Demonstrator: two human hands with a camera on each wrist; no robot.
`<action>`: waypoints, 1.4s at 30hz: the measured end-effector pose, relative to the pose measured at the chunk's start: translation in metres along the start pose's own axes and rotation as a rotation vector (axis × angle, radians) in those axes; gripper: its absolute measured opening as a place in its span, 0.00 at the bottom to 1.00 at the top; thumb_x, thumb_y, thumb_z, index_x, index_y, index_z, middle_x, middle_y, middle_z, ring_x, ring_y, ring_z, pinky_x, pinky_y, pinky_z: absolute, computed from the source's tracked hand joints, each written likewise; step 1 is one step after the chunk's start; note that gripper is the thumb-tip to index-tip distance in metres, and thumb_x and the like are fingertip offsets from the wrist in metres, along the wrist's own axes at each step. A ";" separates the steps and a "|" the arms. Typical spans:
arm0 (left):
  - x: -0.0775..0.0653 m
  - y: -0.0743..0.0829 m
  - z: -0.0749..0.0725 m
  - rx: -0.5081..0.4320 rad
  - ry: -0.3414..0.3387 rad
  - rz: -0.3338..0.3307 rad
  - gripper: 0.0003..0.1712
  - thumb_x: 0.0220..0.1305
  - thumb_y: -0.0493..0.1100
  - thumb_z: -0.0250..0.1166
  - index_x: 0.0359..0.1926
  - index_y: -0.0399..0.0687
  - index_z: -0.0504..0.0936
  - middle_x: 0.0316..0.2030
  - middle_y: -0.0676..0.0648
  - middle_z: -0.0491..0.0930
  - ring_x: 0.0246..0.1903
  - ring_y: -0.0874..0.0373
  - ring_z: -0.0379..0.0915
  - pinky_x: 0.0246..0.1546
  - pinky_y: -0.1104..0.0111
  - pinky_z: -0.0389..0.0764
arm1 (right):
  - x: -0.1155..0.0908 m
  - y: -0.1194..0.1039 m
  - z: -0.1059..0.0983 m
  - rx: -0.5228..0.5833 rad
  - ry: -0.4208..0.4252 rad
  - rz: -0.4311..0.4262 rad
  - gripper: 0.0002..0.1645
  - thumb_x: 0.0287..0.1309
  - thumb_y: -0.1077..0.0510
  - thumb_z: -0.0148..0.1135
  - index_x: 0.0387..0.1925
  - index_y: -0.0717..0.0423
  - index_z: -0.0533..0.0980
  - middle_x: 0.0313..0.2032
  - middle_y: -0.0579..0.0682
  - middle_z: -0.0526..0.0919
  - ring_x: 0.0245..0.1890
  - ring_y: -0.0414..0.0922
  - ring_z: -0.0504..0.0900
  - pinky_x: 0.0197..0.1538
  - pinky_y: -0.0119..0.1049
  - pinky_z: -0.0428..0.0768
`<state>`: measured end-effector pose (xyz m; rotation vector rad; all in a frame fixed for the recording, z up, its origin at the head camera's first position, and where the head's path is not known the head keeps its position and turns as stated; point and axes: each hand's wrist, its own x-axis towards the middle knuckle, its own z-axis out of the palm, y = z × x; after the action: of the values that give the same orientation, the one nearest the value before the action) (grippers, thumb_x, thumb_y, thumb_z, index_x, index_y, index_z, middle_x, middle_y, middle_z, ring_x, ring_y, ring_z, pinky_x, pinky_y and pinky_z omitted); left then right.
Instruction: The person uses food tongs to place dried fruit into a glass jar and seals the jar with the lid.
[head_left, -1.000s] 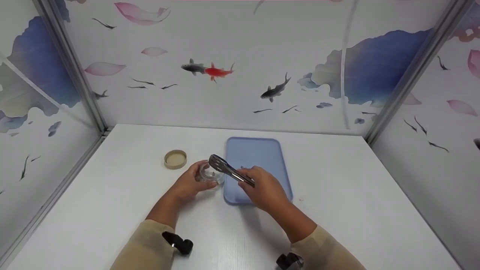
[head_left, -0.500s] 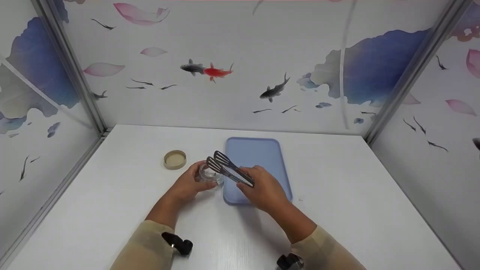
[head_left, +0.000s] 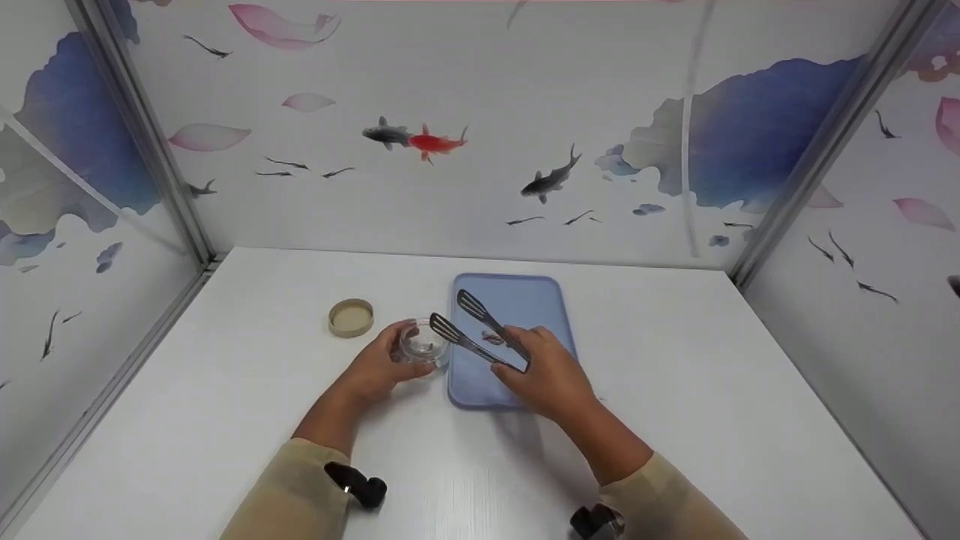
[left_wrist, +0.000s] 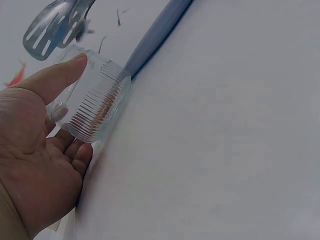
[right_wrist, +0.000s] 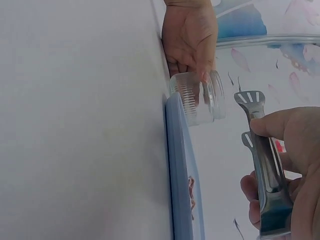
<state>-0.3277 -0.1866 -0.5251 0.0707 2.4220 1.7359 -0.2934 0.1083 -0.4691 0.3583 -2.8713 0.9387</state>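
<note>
My right hand is gripping the tongs, thumb on one side and fingers on the other, and their arms are standing apart. My left hand is curling round the jar, thumb and fingers on opposite sides of the glass. The jar is standing upright, its mouth uncovered. A small dark bit is showing inside it; reddish-brown is also showing through the ribbed wall, but I can't tell whether that is contents or my own fingers.

The tray is lying flat just right of the jar; I can't tell whether the two are touching. It is holding a few small reddish-brown pieces, seen from my head in the gap between the arms of the tongs. One tip is hanging by the jar's right rim, the other over the tray, and my right hand is hiding part of the tray's right side.

The lid is lying inside-up on the worktop, beyond my left hand and left of the jar, apart from both. Behind everything a wall panel is showing painted fish and petals.
</note>
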 end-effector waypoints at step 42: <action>-0.002 0.002 0.000 0.007 -0.007 0.018 0.55 0.60 0.51 0.82 0.82 0.56 0.62 0.82 0.47 0.65 0.85 0.43 0.52 0.87 0.48 0.51 | 0.000 0.081 -0.032 -0.078 -0.150 0.215 0.35 0.64 0.47 0.76 0.71 0.46 0.79 0.54 0.51 0.83 0.47 0.47 0.77 0.46 0.42 0.75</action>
<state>-0.3259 -0.1860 -0.5232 0.0997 2.4297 1.7314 -0.3133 0.1908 -0.4898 0.1189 -3.1225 0.8608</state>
